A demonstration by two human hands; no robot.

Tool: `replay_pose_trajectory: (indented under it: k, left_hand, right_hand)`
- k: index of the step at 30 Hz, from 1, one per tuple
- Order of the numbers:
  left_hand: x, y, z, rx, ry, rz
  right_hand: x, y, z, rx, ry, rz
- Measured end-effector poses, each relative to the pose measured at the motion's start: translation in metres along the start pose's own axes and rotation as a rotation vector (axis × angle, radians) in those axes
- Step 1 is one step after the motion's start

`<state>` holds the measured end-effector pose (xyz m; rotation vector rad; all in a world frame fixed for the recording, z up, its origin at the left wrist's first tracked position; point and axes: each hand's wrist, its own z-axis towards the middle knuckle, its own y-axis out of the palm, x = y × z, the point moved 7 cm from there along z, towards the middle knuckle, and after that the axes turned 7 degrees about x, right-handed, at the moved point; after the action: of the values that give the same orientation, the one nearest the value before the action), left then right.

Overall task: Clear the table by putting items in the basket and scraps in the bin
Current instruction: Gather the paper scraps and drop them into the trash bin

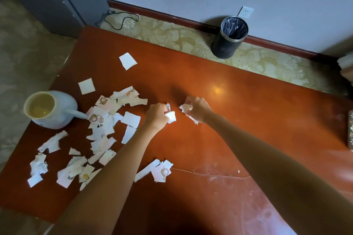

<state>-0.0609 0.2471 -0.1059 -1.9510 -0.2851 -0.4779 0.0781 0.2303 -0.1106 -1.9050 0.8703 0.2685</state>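
While both arms reach over mid-bench, left hand (pixel 157 113) curls round a wad of torn white paper scraps (pixel 171 116); right hand (pixel 197 108) grips a second bunch (pixel 183 108). Hands near, not touching. Loose scraps (pixel 107 120) litter the left half of the glossy red-brown wooden bench (pixel 238 105), some right at its left edge. Pale blue round ceramic pot (pixel 57 112) near that edge. Bare wood runs from hands to far edge. Black cylindrical lined bin (pixel 226 44) stands on patterned carpet (pixel 172 32) beyond, by the wall.
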Motion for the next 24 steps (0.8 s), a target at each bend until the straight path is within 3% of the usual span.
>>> replay_pose_trajectory:
  k: [6,14,18,24]
  left_hand:
    - [-0.025,-0.012,-0.036,0.043,-0.096,-0.203]
    - [-0.067,0.007,-0.117,-0.168,-0.158,-0.02]
    - [-0.075,0.025,-0.144,-0.175,-0.222,-0.01]
    - [-0.083,0.033,-0.155,-0.005,-0.285,-0.023]
  right_hand:
    - [-0.004,0.025,-0.046,-0.066,-0.041,0.062]
    - [-0.011,0.107,-0.131,-0.295,-0.19,-0.034]
    - [-0.008,0.12,-0.146,-0.231,-0.173,-0.121]
    - [-0.017,0.119,-0.152,-0.106,-0.177,-0.308]
